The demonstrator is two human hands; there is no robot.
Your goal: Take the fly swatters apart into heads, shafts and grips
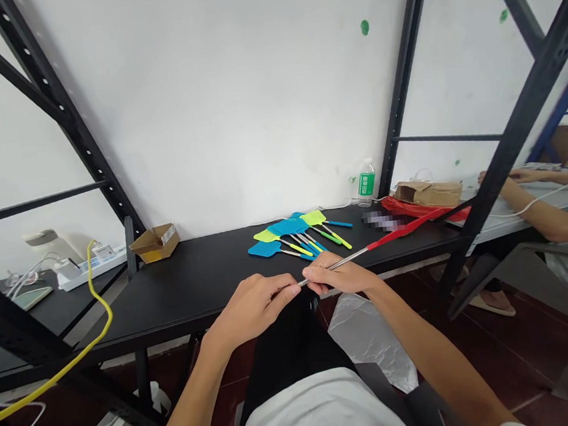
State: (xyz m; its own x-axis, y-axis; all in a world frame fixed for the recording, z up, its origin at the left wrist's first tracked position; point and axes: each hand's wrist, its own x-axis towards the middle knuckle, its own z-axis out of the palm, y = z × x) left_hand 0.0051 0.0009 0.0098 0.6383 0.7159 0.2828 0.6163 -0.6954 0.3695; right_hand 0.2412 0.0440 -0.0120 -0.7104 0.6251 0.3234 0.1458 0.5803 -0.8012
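A thin metal rod with a long red end (391, 235) slants up to the right over the table's front edge; whether the red end is a handle or a swatter head seen edge-on, I cannot tell. My left hand (256, 304) pinches the near tip of this rod between thumb and fingers. Just beside it, my right hand (343, 275) is closed round the metal shaft. Behind my hands, several blue and yellow-green fly swatters (288, 227) lie in an overlapping pile on the black table (184, 279).
At the table's left stands a small open cardboard box (155, 243). A bottle (366, 183), red plastic bags (394, 206) and a brown carton (430, 193) are at the right. Black rack posts (404, 74) flank the table. A yellow cable (102, 304) hangs left. Another person's arm (540, 218) shows at right.
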